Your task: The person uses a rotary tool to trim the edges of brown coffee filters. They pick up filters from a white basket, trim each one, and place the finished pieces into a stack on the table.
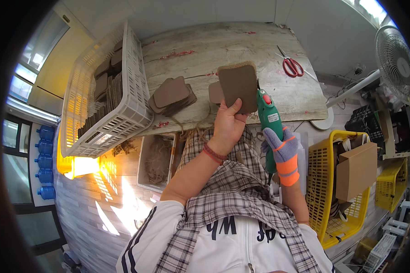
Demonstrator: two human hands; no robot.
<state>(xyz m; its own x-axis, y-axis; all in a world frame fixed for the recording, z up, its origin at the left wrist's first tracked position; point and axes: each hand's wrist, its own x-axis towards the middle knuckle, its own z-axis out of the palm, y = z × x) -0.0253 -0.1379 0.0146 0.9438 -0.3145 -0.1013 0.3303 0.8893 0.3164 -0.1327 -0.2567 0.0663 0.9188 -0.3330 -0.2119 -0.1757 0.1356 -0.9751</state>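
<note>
My bare left hand [229, 127] grips a brown pad with rounded corners [238, 86] by its lower edge, thumb on top. A fuzzy tan fringe shows along the pad's upper edge. My right hand [284, 154], in a grey and orange glove, is wrapped round a green handheld power tool [269, 116] with a red switch. Its thin dark tip is beside the pad's right edge; whether they touch I cannot tell. Partly behind the pad lies another brown piece [215, 93] on the table. Farther left is a loose pile of similar pads [172, 93].
A white crate [134, 73] of brown pads stands on the left of the worn table [200, 43]. Red-handled scissors [292, 67] lie at the table's right. Below are a white bin of fibrous scraps [156, 159] and a yellow basket [319, 182] with a cardboard box. A fan [398, 66] stands far right.
</note>
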